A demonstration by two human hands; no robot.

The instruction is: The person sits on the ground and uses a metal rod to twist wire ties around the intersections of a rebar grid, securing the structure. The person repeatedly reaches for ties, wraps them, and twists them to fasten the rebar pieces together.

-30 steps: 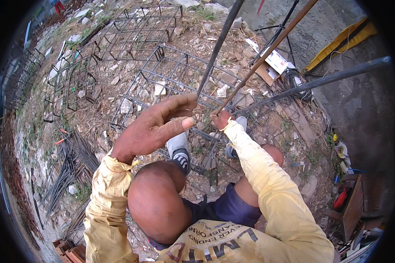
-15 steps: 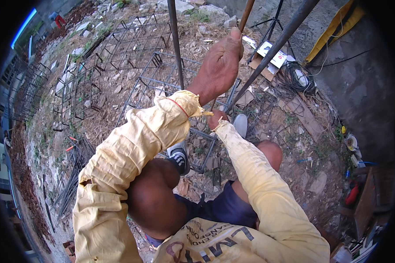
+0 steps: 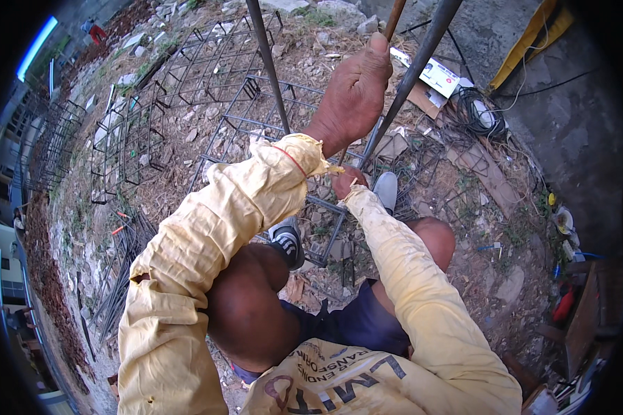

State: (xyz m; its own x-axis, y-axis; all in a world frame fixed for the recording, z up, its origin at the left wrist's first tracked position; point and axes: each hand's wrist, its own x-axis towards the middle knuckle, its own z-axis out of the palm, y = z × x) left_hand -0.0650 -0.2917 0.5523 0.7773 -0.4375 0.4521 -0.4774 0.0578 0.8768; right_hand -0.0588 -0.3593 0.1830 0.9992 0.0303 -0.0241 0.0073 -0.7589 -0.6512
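Brown rod (image 3: 394, 19): passes through left hand (image 3: 356, 93), down to right hand (image 3: 346, 181)
Left hand: clamped around brown rod
Right hand: clamped on brown rod's lower part
Dark bars (image 3: 417, 69): flanking brown rod

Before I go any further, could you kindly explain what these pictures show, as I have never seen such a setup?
There is no machine here: these are a person's own bare hands, reaching out of yellow sleeves. Every picture comes from the left of two fisheye cameras worn on the head, looking down, so straight edges bend toward the dark rim. The raised left hand is closed around a brown rod. Lower down, the right hand seems closed on the same rod, though its grip is partly hidden. Two dark bars slant past on either side of the left hand. On the rubble-strewn ground lie metal-bar frames and, to the right, a coil of black cable.
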